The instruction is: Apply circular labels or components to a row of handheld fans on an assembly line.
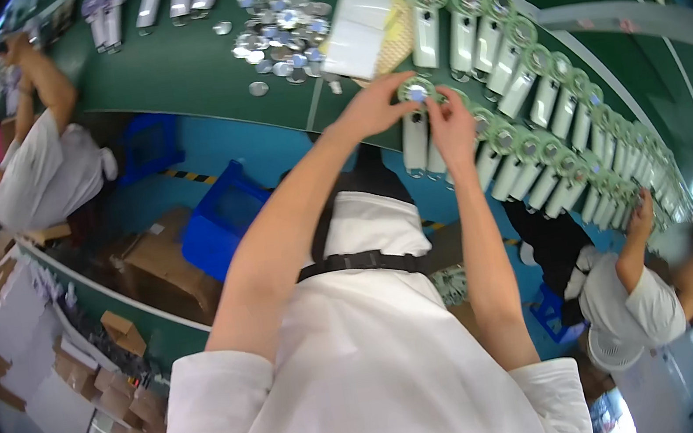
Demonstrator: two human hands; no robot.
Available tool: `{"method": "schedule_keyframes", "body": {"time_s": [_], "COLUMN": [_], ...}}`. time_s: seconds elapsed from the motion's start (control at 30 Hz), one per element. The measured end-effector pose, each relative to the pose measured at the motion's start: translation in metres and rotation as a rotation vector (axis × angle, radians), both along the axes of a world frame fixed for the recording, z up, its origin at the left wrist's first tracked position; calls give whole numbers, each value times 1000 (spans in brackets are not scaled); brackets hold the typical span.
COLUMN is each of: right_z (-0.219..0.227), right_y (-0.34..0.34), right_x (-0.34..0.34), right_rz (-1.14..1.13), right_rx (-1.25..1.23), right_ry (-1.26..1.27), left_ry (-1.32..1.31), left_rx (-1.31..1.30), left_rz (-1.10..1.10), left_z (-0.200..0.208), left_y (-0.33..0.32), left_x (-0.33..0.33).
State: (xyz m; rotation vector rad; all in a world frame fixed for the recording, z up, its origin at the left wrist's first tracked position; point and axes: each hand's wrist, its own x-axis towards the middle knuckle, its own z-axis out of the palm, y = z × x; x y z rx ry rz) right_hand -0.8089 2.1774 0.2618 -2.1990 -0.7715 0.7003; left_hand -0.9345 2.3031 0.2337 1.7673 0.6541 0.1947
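Note:
Both my hands are at the green round head of a white-handled handheld fan (414, 138) lying at the near table edge. My left hand (373, 107) curls around the left side of that head, its thumb reaching in toward the middle. From the right, my right hand (452, 125) has its bent fingertips on the head's other side. Between the fingers, a round silver and bluish disc (417, 93) sits at the centre of the head. Beyond my left hand lies a loose pile of similar discs (286, 34). The fan beside the right hand is partly hidden.
Two long rows of green-headed fans (510, 56) run to the right on the green table (195, 83). A white sheet (362, 15) and yellow mesh (395, 37) lie ahead. Co-workers sit at left (46, 161) and right (642, 299). Blue stools (223, 220) stand below.

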Motion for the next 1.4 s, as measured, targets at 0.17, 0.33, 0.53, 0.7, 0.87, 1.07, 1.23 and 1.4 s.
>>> {"method": "schedule_keyframes", "body": {"time_s": [0.17, 0.33, 0.53, 0.7, 0.87, 1.07, 1.23, 1.4], "right_z": [-5, -3, 2, 5, 41, 38, 33, 38], "right_y": [-1, 1, 7, -1, -17, -37, -40, -23], "right_x": [2, 5, 7, 10, 2, -12, -21, -39], "right_rz": [25, 63, 81, -14, -388, -340, -424, -283], "right_rx": [-40, -93, -119, -35, 209, 283, 280, 162], "right_ry": [-100, -78, -45, 18, 994, 1050, 901, 633], "left_ry": [-15, -18, 48, 3, 24, 31, -100, -50], "left_rx": [119, 26, -44, -86, -312, -222, 358, 533], "left_rz": [152, 234, 309, 240, 329, 400, -170, -240], "left_z": [-20, -12, -2, -18, -6, 11, 64, 61], "left_y": [-17, -25, -23, -18, -15, -18, -22, -39], "left_x": [10, 12, 14, 18, 13, 11, -10, -17]}}
